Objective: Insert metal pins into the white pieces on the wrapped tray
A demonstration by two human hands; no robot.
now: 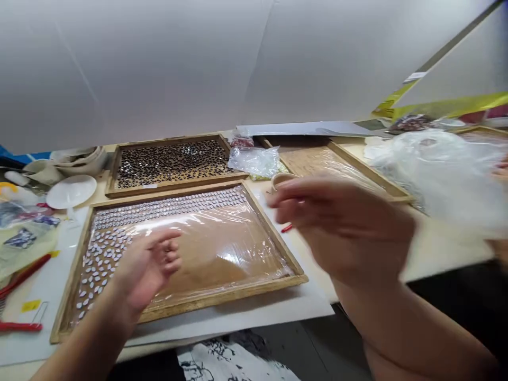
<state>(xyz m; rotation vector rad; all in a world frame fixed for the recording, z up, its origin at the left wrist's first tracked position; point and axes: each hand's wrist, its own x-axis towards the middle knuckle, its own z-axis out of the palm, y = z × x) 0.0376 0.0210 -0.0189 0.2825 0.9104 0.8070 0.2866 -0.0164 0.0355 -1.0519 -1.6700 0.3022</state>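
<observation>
My left hand [146, 267] hovers over the left part of a wooden-framed tray [222, 300] covered with clear film. Its fingers are curled in, and whatever they may hold is too small to make out. Rows of small pale gem-like pieces [170, 208] line the tray's far side, with looser ones [97, 259] scattered down its left. Blurred by motion, my right hand [349, 233] is raised beyond the tray's right edge, thumb and fingers pressed together. A tiny light spot shows at those fingers, too unclear to name. Partly behind them stands a small round cup [281, 179].
Another framed tray [170, 161] holds many dark pieces at the back left. A third tray [317, 159] lies behind my right hand. Clear plastic bags [440, 169] crowd the right. A white dish [71, 191] and red-handled pliers [27, 275] lie left. A pale panel [178, 69] rises behind.
</observation>
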